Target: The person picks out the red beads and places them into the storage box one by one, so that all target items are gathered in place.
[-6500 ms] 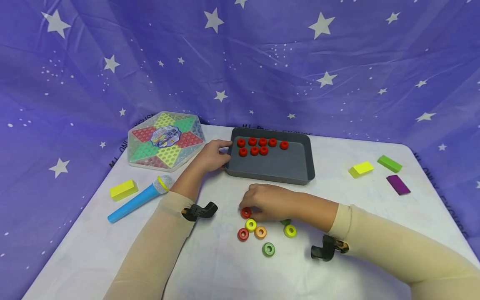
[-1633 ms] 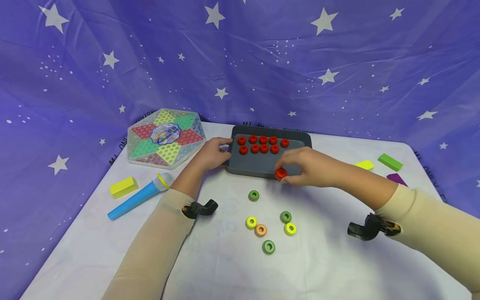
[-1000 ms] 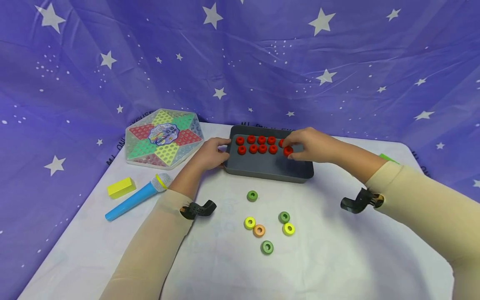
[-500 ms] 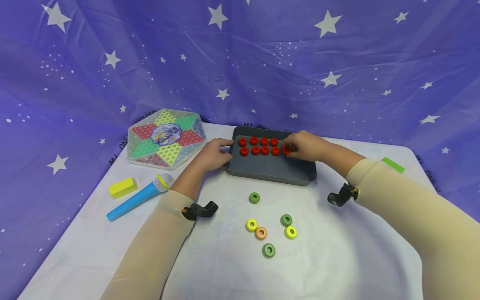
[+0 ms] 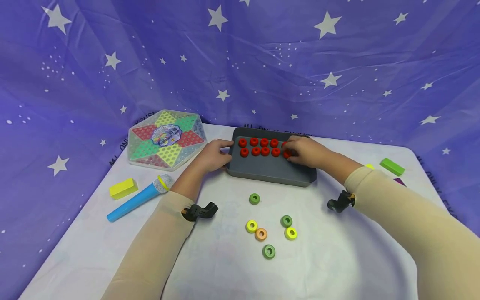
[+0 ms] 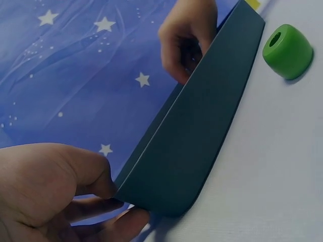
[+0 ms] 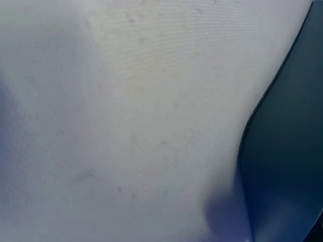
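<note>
Red rings (image 5: 259, 147) are sitting in two rows along the far side of the grey tray (image 5: 270, 171), and the right hand (image 5: 305, 151) is reaching over them, fingers curled and pinching one more red ring (image 5: 286, 154) at the right end of the near row. The left hand (image 5: 211, 155) is gripping the tray's left corner, thumb and fingers closing on its wall, as the left wrist view is showing plainly (image 6: 55, 186). Judging by how things are lying, the red ones are nearly all gathered: none is showing loose on the table (image 5: 337, 258). Six others are lying in front of the tray, well apart from it: three green (image 5: 254, 198), two yellow (image 5: 251, 226) and one orange (image 5: 261, 234). A hexagonal game board (image 5: 166, 139), a toy microphone (image 5: 138, 198) and coloured blocks (image 5: 391, 166) are lying off to the sides, untouched. Black lettering is running along the cloth's far edge behind the tray, but it is too small and broken to be read; the board's round middle label is likewise too blurred. The right wrist view is showing only white cloth and a dark tray edge.
</note>
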Demonstrator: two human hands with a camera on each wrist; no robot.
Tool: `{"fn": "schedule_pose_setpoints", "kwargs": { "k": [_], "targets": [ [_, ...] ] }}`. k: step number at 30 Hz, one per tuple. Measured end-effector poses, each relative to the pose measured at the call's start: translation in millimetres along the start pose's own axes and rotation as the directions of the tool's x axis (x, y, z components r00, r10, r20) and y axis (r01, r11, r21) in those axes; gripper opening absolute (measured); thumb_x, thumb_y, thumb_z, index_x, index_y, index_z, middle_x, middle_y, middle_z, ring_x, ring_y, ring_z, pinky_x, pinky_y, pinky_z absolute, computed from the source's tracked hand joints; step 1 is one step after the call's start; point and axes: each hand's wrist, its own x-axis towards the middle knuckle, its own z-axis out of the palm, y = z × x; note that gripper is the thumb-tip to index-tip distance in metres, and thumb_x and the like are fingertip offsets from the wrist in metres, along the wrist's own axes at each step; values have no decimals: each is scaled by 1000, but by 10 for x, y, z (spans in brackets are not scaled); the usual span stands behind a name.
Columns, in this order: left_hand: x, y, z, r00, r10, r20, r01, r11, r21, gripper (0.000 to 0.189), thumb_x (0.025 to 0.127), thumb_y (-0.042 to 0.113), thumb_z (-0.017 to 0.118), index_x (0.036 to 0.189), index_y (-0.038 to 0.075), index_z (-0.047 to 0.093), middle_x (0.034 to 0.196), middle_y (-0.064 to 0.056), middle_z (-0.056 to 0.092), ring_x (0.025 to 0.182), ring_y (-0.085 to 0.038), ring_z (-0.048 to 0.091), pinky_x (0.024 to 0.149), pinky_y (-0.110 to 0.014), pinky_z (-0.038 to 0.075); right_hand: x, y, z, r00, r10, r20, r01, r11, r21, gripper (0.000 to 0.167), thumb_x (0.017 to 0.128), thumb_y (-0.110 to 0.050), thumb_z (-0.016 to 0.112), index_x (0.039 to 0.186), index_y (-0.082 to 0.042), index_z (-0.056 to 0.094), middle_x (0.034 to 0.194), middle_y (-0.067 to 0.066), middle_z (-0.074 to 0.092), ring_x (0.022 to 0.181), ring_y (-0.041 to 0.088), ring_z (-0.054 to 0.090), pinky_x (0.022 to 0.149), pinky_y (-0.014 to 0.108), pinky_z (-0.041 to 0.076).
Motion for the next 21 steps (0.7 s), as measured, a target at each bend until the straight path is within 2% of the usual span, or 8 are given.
{"fn": "schedule_pose_setpoints", "kwargs": {
  "k": [4, 7, 10, 13, 15, 16, 18, 21],
  "targets": [
    [-19, 36, -13, 999, 13, 30, -13, 1000, 18, 62, 89, 11, 60, 150, 10, 50, 154, -14, 44, 107, -26, 68, 72, -34, 62, -112, -15, -56, 998, 37, -49, -37, 999, 6, 34, 86, -20, 80, 115, -4, 73, 106, 8, 65, 85, 20, 58, 77, 39, 53],
    [-38, 72, -67, 999, 24, 28, -26, 997, 75, 62, 91, 16, 59, 152, 13, 49, 156, -10, 43, 112, -27, 65, 82, -38, 60, -211, -56, -138, 992, 84, -96, -82, 996, 27, 36, 88, -27, 78, 116, -5, 73, 110, 10, 66, 91, 24, 62, 83, 44, 55],
    [-74, 149, -138, 997, 76, -8, -74, 985, 157, 61, 93, 21, 58, 153, 14, 47, 157, -8, 43, 121, -29, 60, 96, -45, 54, -324, -104, -222, 984, 133, -116, -128, 990, 54, 39, 92, -32, 74, 121, -6, 72, 121, 10, 66, 109, 29, 63, 96, 51, 53],
    [-139, 275, -175, 986, 162, -26, -149, 950, 273, 61, 96, 28, 57, 154, 13, 45, 159, -9, 39, 137, -33, 49, 112, -52, 42, -466, -177, -292, 978, 187, -92, -181, 981, 71, 46, 96, -38, 68, 131, -8, 66, 138, 12, 58, 132, 34, 51, 110, 58, 43],
    [-216, 372, -153, 973, 232, -5, -213, 898, 384, 63, 99, 34, 56, 156, 13, 41, 163, -10, 33, 146, -37, 36, 119, -57, 32, -577, -252, -323, 976, 209, -58, -204, 976, 75, 55, 98, -43, 63, 142, -10, 59, 151, 12, 47, 144, 36, 37, 116, 61, 34],
    [-265, 413, -124, 963, 270, 15, -247, 857, 453, 65, 100, 39, 54, 157, 14, 39, 165, -11, 29, 150, -38, 29, 121, -59, 28, -633, -294, -325, 977, 211, -43, -208, 976, 67, 60, 99, -46, 60, 147, -10, 54, 157, 12, 41, 148, 37, 30, 118, 63, 30],
    [-385, 479, -36, 940, 334, 68, -308, 747, 589, 69, 101, 50, 50, 160, 18, 33, 169, -10, 20, 154, -40, 15, 123, -60, 19, -750, -401, -312, 979, 201, -26, -200, 979, 41, 67, 100, -51, 55, 154, -13, 43, 164, 11, 29, 153, 38, 18, 120, 65, 23],
    [-585, 507, 145, 903, 404, 148, -367, 545, 754, 76, 100, 67, 38, 163, 29, 22, 171, -6, 5, 156, -40, -2, 125, -61, 9, -923, -591, -236, 985, 169, -32, -170, 985, -6, 74, 100, -57, 50, 161, -19, 30, 170, 7, 16, 156, 37, 4, 122, 66, 13]
  ]
}}
